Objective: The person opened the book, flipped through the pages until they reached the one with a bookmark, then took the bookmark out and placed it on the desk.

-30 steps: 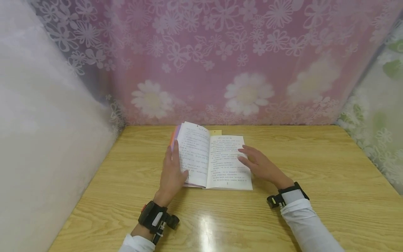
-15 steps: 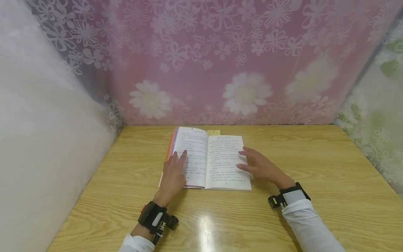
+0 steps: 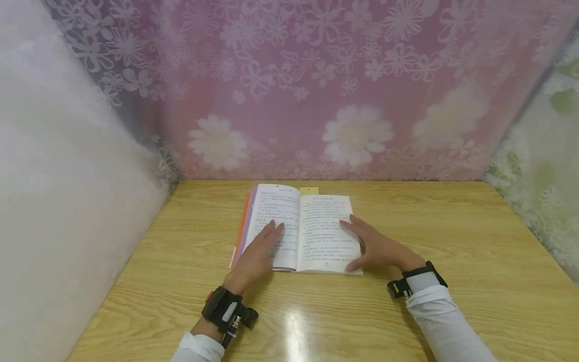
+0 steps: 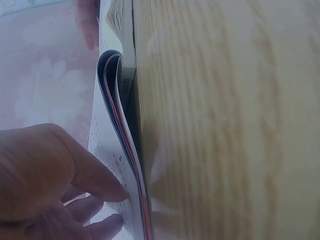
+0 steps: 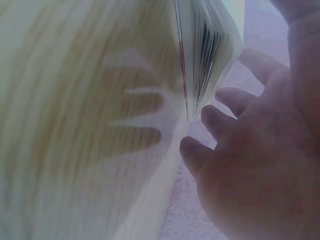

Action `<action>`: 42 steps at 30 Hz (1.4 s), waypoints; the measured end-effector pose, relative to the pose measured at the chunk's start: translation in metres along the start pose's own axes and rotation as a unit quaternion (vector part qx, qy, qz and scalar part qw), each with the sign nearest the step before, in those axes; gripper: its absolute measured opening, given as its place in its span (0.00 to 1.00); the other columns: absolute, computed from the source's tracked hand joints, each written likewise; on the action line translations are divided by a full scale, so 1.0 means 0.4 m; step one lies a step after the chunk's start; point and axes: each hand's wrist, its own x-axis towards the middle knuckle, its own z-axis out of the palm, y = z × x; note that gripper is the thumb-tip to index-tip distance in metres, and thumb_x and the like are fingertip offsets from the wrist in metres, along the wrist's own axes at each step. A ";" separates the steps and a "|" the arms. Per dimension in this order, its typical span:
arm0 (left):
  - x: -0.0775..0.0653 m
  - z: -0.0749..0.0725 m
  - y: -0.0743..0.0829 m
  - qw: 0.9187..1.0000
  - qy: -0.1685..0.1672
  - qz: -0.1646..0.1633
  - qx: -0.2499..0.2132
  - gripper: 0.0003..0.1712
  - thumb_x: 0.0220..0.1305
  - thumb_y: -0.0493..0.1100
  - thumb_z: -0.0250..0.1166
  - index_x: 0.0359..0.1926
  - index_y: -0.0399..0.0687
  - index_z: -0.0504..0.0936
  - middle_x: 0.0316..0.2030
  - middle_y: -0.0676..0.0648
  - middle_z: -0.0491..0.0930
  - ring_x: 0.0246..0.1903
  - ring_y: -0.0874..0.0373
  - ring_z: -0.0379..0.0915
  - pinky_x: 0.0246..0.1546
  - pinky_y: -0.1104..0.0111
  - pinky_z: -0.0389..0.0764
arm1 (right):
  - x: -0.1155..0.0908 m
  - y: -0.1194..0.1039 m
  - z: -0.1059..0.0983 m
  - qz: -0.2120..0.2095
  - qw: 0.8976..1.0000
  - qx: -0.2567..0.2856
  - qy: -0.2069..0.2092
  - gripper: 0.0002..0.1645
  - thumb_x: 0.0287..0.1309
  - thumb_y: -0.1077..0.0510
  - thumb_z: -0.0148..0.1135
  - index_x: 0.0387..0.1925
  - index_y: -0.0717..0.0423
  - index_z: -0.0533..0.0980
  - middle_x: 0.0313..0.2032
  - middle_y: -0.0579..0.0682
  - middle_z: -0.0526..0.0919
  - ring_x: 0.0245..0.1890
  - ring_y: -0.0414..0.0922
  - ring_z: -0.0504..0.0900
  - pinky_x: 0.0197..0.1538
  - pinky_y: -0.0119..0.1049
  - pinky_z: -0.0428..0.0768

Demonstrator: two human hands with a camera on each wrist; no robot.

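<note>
An open book (image 3: 321, 226) with printed white pages lies on the wooden table. Orange and purple layers (image 3: 246, 221) show along its left edge. My left hand (image 3: 255, 259) rests over the left page with its fingers fairly straight; the left wrist view shows fingertips (image 4: 117, 192) touching the paper near the lower edge. At the right page's outer edge is my right hand (image 3: 375, 249), its thumb over the lower corner and its fingers spread and loosely bent. In the right wrist view those fingers (image 5: 217, 120) lie beside the page block, gripping nothing plainly.
A small yellow tab (image 3: 309, 191) sticks out behind the book's top edge. The wooden table (image 3: 429, 221) extends around the book, and a pink floral curtain (image 3: 280, 125) hangs at its back edge. A pale cloth (image 3: 81, 176) hangs on the left.
My left hand has moved from the book's left edge rightward onto the left page, which now lies flatter. My right hand has shifted slightly down, its thumb now at the lower corner.
</note>
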 end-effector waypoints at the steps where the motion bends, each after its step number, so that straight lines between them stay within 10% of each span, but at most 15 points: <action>1: 0.000 0.001 0.001 1.000 -0.007 0.003 0.001 0.51 0.41 0.20 0.49 0.69 0.52 0.52 0.69 0.43 0.50 0.67 0.53 0.42 0.64 0.60 0.54 | 0.000 0.002 0.001 -0.006 1.000 -0.005 0.000 0.67 0.29 0.32 0.69 0.69 0.50 0.48 0.69 0.65 0.41 0.67 0.61 0.42 0.63 0.61 0.49; 15: 0.004 -0.002 0.023 0.997 -0.050 0.010 0.050 0.30 0.59 0.40 0.43 0.65 0.45 0.60 0.67 0.40 0.56 0.66 0.51 0.46 0.66 0.62 0.49 | 0.016 -0.002 0.003 0.011 0.998 -0.062 0.008 0.59 0.35 0.29 0.63 0.67 0.48 0.54 0.68 0.60 0.52 0.66 0.63 0.46 0.63 0.60 0.48; 25: 0.016 0.016 0.048 0.997 -0.033 -0.028 0.060 0.63 0.39 0.82 0.50 0.67 0.46 0.54 0.68 0.43 0.52 0.65 0.46 0.48 0.60 0.54 0.60 | 0.039 -0.011 -0.002 -0.047 0.994 -0.038 0.090 0.53 0.36 0.32 0.65 0.62 0.56 0.64 0.63 0.60 0.65 0.63 0.56 0.59 0.63 0.53 0.57; 42: 0.029 0.028 0.063 0.994 -0.014 -0.034 0.103 0.64 0.30 0.86 0.50 0.55 0.38 0.66 0.55 0.42 0.65 0.50 0.45 0.63 0.46 0.55 0.72 | 0.040 -0.054 -0.006 -0.020 0.992 -0.011 0.124 0.54 0.35 0.27 0.62 0.64 0.47 0.62 0.66 0.56 0.60 0.64 0.55 0.56 0.63 0.55 0.55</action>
